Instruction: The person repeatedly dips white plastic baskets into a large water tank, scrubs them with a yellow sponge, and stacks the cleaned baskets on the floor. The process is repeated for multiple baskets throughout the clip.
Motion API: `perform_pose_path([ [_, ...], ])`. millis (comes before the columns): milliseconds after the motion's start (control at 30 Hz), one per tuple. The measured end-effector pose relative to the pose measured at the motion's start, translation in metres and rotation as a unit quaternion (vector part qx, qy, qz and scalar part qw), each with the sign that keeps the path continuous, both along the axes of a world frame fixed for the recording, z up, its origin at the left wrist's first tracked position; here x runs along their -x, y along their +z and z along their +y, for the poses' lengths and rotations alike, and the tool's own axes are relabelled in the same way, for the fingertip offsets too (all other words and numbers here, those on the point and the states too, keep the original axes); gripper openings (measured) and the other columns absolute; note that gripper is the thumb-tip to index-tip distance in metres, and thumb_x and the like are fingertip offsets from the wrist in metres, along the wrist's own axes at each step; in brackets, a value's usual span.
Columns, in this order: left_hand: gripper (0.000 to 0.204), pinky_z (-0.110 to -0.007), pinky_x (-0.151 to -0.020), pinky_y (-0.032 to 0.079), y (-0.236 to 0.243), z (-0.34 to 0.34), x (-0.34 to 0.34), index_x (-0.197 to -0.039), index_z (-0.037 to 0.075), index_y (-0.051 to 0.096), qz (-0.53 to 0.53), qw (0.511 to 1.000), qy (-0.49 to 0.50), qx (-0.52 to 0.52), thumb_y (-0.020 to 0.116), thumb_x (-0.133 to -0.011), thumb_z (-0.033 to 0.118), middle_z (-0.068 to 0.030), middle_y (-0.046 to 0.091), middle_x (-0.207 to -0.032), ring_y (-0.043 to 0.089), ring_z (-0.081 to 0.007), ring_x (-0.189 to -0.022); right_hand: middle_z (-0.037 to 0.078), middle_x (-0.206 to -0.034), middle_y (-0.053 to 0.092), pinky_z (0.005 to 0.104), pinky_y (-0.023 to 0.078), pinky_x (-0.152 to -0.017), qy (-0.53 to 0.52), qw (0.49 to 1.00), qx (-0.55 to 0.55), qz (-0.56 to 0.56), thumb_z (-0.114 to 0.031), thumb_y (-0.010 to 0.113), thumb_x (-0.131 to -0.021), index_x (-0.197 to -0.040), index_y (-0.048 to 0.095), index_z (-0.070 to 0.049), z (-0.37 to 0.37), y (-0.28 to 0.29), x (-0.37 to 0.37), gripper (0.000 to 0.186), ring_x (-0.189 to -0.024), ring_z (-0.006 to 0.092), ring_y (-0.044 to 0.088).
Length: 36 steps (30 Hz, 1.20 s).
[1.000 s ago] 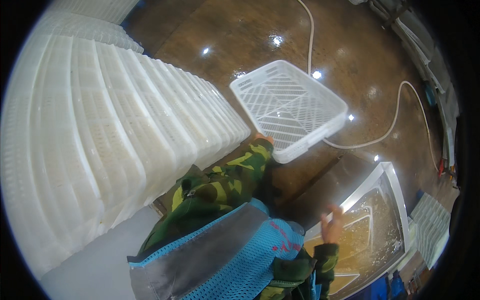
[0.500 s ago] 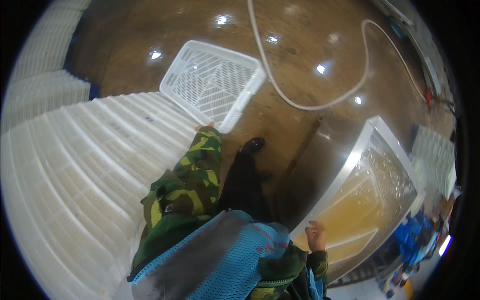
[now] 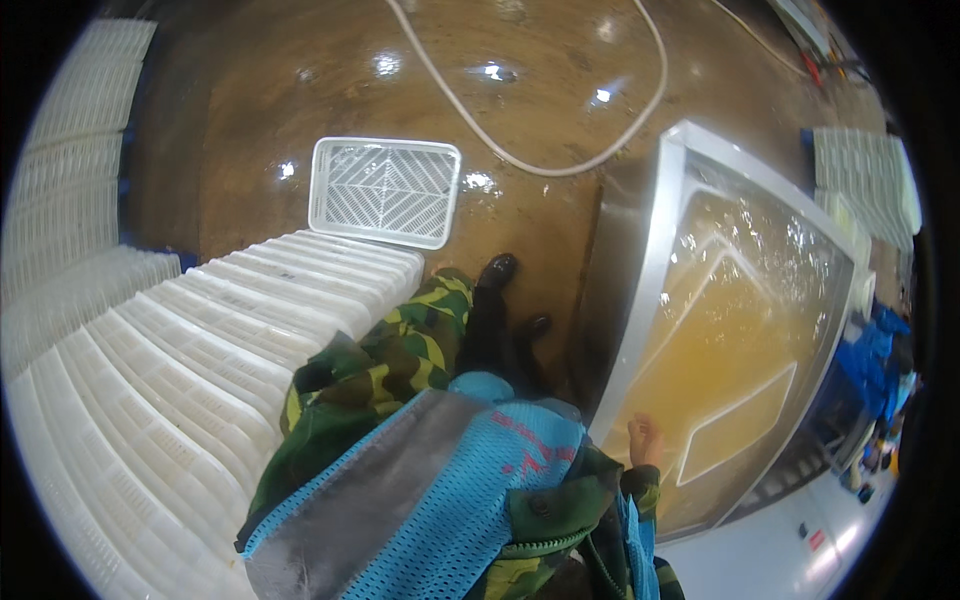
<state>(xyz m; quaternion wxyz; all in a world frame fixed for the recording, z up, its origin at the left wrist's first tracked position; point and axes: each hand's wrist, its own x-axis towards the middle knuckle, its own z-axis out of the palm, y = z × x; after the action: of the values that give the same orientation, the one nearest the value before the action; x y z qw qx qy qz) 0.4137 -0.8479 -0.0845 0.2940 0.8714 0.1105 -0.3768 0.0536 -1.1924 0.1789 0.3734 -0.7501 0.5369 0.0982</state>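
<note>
A white slotted plastic tray (image 3: pixel 385 190) lies at the far end of a long pile of nested white trays (image 3: pixel 270 320). My left arm (image 3: pixel 400 340), in a camouflage sleeve, reaches forward along the pile's right side. Its cuff ends near the pile's far corner, and the hand itself is hidden. To the right, my right hand (image 3: pixel 645 440) hangs by the near left rim of a metal tank (image 3: pixel 640 290) of yellowish liquid. Its fingers are loosely bent, with nothing visible in them. Pale frame outlines (image 3: pixel 740 425) show in the liquid.
A pale hose (image 3: pixel 540 170) loops over the wet brown floor (image 3: pixel 250 100) ahead. More piles of white trays (image 3: pixel 75 190) stand at the far left and, as another pile (image 3: pixel 865 185), beyond the tank. Blue sheeting (image 3: pixel 875 360) hangs at the right edge.
The single tray has turned, appears smaller and lies apart from my left hand, whose fingers were at its near edge. My view has shifted, bringing more of the tank in.
</note>
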Motion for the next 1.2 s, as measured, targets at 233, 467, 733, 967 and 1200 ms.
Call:
perform_pose_path([
  [233, 0.05, -0.041, -0.077, 0.048, -0.033, -0.041, -0.015, -0.125, 0.009, 0.047, -0.02, 0.971, -0.215, 0.106, 0.064, -0.081, 0.027, -0.0142, 0.06, -0.103, 0.059, -0.0267, -0.093, 0.014, -0.088, 0.066, 0.0348, 0.05, -0.075, -0.154, 0.983, 0.097, -0.011, -0.027, 0.07, -0.079, -0.101, 0.063, 0.002, 0.002, -0.112, 0.101, 0.037, -0.081, 0.0228, 0.062],
  [467, 0.052, -0.04, -0.074, 0.049, -0.041, -0.02, -0.043, -0.125, 0.008, 0.048, -0.062, 0.944, -0.316, 0.076, 0.068, -0.079, 0.023, -0.0132, 0.06, -0.098, 0.06, -0.0254, -0.089, 0.023, -0.111, 0.061, 0.0468, 0.046, -0.087, -0.09, 0.989, 0.088, 0.072, -0.032, 0.068, -0.079, -0.106, 0.061, 0.0, -0.039, -0.197, -0.061, 0.043, -0.102, 0.0385, 0.059],
  [733, 0.051, -0.041, -0.085, 0.047, 0.007, 0.019, -0.051, -0.12, 0.007, 0.05, 0.016, 0.949, -0.311, -0.049, 0.071, -0.076, 0.02, -0.0142, 0.06, -0.108, 0.058, -0.0277, -0.102, 0.018, -0.092, 0.067, 0.0468, 0.052, -0.075, -0.021, 0.985, 0.029, 0.17, -0.014, 0.06, -0.078, -0.091, 0.069, -0.007, -0.041, -0.277, -0.066, 0.017, -0.088, 0.036, 0.066],
  [967, 0.048, -0.041, -0.086, 0.047, -0.043, -0.008, -0.074, -0.12, 0.007, 0.051, 0.001, 0.937, -0.348, -0.018, 0.07, -0.077, 0.017, -0.0152, 0.06, -0.11, 0.058, -0.0269, -0.102, 0.023, -0.089, 0.066, 0.0476, 0.051, -0.074, -0.02, 0.999, 0.031, 0.019, -0.023, 0.065, -0.072, -0.096, 0.067, -0.004, -0.097, -0.204, -0.048, 0.031, -0.084, 0.0394, 0.065],
  [1200, 0.04, -0.035, -0.068, 0.048, -0.036, -0.061, -0.102, -0.117, 0.01, 0.052, -0.006, 0.919, -0.388, 0.073, 0.063, -0.079, 0.01, -0.0066, 0.057, -0.095, 0.057, -0.0199, -0.079, 0.02, -0.081, 0.065, 0.0416, 0.051, -0.072, -0.096, 0.989, -0.029, -0.112, -0.034, 0.07, -0.07, -0.092, 0.066, 0.0, -0.167, -0.112, -0.039, 0.041, -0.078, 0.0292, 0.066],
])
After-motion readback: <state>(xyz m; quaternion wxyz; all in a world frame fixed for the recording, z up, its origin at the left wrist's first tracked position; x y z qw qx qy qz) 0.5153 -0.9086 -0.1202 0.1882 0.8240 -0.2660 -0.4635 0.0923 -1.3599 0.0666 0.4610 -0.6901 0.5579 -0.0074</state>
